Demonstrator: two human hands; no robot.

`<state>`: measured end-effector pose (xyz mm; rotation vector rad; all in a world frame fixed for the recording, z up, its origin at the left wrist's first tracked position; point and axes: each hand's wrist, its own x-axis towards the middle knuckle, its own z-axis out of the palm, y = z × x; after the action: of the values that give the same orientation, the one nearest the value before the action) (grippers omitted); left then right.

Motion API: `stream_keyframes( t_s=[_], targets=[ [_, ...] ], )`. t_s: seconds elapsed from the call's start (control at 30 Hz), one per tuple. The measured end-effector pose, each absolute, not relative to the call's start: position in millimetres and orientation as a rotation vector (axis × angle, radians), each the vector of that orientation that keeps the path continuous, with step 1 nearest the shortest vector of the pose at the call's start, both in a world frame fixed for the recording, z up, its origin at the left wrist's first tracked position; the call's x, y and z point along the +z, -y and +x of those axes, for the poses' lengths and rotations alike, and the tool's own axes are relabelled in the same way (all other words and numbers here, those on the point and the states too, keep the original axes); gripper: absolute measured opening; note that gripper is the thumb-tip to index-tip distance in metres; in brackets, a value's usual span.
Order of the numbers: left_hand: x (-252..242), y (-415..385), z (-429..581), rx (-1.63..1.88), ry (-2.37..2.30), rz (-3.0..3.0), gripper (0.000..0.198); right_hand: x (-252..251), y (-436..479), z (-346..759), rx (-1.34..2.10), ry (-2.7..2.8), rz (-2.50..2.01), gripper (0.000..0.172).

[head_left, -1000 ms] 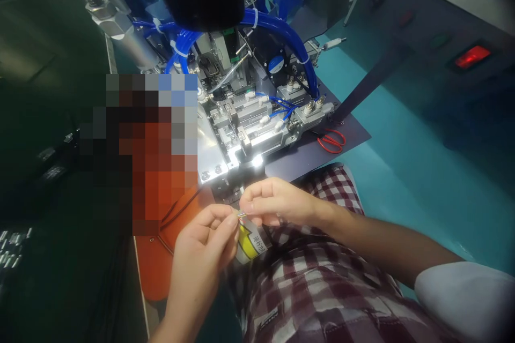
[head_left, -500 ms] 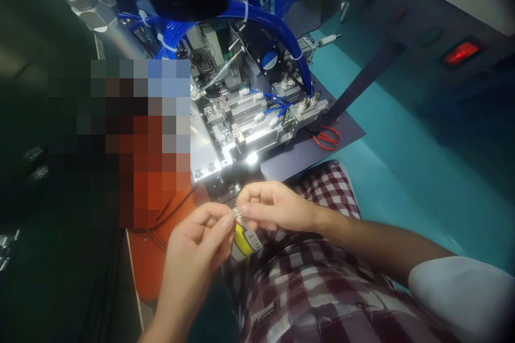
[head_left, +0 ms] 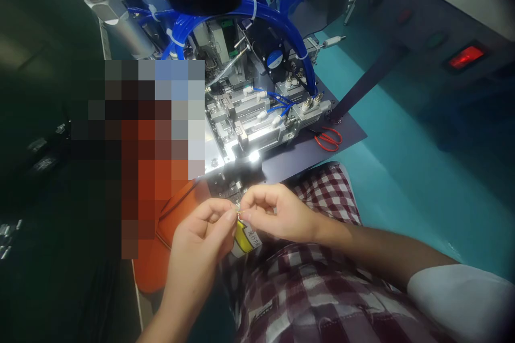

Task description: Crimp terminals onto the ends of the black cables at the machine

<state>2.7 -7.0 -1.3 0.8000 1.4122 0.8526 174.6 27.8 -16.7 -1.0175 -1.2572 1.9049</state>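
A tiny thin part (head_left: 238,214) was pinched between thumb and finger of the left hand (head_left: 203,236), and apparently of the right hand (head_left: 284,214) too; whether 1 piece or 2 were held could not be told. The fingertips (head_left: 230,216) were set close together, probably so that something so small could be steadied from both sides. It was held near the bright lamp (head_left: 254,156) of the machine (head_left: 263,131), perhaps for light. Red-handled scissors (head_left: 329,148) were laid on the dark plate (head_left: 353,131) beside the machine, presumably for easy reach
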Motion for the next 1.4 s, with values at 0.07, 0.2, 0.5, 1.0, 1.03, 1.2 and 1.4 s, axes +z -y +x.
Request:
stream_keyframes(
  t_s=[0.07,0.2,0.5,1.0,1.03,1.2,1.4],
  targets=[
    [-3,8,2,0.843,-1.426,0.823,0.035,-16,-29,177,1.919,1.264,-1.016,0.014],
    [-6,10,0,0.807,-1.46,0.867,0.035,-10,-35,182,1.967,1.191,-1.006,0.013],
    [-5,11,3,0.807,-1.45,0.971,0.032,-10,-39,182,2.075,1.081,-1.072,0.02],
    [2,12,6,0.802,-1.439,0.987,0.028,-21,-46,183,2.562,0.679,-0.811,0.013],
    [3,13,7,0.797,-1.441,0.97,0.027,-21,-48,183,2.562,0.701,-0.805,0.012],
    [2,12,5,0.734,-1.426,0.95,0.028,-23,-55,188,2.521,0.902,-0.768,0.01],
    [-3,9,1,0.65,-1.396,0.98,0.029,-18,-59,195,2.481,1.089,-0.716,0.011]
  ],
)
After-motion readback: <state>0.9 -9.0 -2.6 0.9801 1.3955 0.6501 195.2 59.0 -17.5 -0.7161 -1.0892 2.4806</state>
